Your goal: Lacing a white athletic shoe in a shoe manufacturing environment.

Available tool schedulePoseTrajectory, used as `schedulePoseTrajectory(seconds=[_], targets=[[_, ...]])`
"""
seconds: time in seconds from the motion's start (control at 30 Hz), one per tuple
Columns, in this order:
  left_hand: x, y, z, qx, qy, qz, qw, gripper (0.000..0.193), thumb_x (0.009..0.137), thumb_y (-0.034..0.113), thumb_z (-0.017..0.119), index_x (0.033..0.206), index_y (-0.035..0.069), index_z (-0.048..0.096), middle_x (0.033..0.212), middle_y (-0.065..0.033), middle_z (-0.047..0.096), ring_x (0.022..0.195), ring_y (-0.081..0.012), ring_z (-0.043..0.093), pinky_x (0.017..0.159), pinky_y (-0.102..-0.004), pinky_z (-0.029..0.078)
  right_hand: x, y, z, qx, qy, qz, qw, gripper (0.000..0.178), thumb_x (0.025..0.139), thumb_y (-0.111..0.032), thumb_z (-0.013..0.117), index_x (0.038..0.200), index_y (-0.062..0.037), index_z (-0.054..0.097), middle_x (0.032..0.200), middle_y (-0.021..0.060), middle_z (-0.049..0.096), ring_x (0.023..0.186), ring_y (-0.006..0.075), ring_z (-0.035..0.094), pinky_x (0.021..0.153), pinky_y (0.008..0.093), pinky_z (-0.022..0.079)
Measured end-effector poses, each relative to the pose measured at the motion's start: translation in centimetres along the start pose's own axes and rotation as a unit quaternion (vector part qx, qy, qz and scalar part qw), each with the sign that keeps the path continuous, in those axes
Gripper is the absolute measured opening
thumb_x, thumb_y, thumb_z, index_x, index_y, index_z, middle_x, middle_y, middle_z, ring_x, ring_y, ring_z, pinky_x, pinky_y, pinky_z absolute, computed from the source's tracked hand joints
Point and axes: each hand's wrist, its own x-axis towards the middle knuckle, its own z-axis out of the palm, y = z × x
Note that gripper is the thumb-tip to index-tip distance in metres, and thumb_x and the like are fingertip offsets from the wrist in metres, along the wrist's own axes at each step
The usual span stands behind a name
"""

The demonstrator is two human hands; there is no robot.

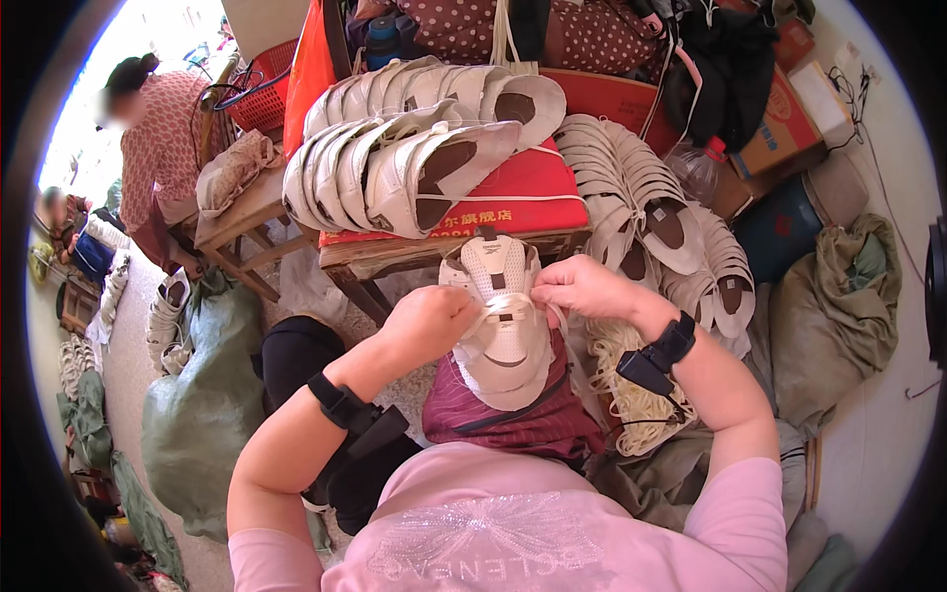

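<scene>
A white shoe upper (508,370) rests on my lap over a dark red striped cloth (464,405), its tongue (493,264) pointing away from me. A pale shoelace (505,308) crosses its front below the tongue. My left hand (431,318) is closed at the upper's left edge, fingertips pinched at the lace. On the opposite edge, my right hand (584,288) pinches the lace, and a loose end hangs below its fingers. Both hands touch the upper's sides.
Stacked white shoe uppers (404,178) lie on a red box (528,202) atop a wooden bench (365,259). More uppers (681,232) are bundled at right, above a pile of pale laces (631,390). A green sack (202,414) stands at left; another person (163,138) is beyond.
</scene>
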Motion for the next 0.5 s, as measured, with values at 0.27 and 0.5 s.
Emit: schedulePoseTrajectory(seconds=[0.27,0.5], targets=[[-0.5,-0.7,0.5,-0.167,0.039,-0.102,0.98,0.024,0.094,0.021,0.057,0.086,0.002,0.068,0.08,-0.0165,0.066,0.072,-0.035,0.063,0.064,-0.0415,0.048,0.0,-0.1,-0.3,0.014,0.004,0.014,1.0,0.026,0.098,-0.023,0.059,0.085,-0.002,0.069,0.07,0.0015,0.069,0.065,0.0087,0.062,0.061,0.0266,0.048],[-0.1,-0.2,-0.1,0.144,0.072,0.117,0.98,0.014,0.086,0.019,0.066,0.084,0.006,0.061,0.077,-0.0139,0.059,0.07,-0.036,0.06,0.066,-0.0456,0.049,-0.5,-2.3,0.6,-0.306,0.093,-0.06,0.946,0.017,0.088,-0.021,0.066,0.082,-0.0042,0.066,0.073,0.0098,0.066,0.072,0.0305,0.066,0.067,0.0413,0.052]])
